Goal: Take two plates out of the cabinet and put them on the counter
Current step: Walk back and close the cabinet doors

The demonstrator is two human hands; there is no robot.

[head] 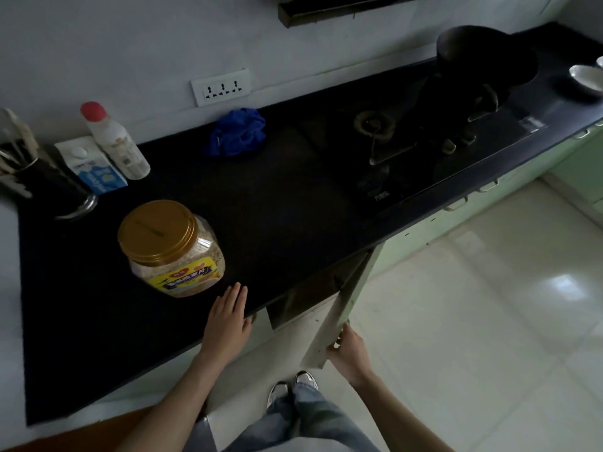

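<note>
A pale green cabinet door (pixel 342 308) under the black counter (pixel 277 197) stands swung out toward me. My right hand (pixel 350 353) grips the door's outer edge near its lower corner. My left hand (pixel 228 318) lies flat on the counter's front edge, fingers together, just right of a jar. The cabinet's inside (pixel 310 288) is dark and no plates show in it.
An oat jar with a gold lid (pixel 171 249) stands near the counter's front. Behind it are a milk carton (pixel 94 168), a white bottle (pixel 114 141), a utensil holder (pixel 39 171) and a blue cloth (pixel 238 132). A gas hob (pixel 424 141) with a black wok (pixel 486 60) and a bowl (pixel 587 79) are to the right.
</note>
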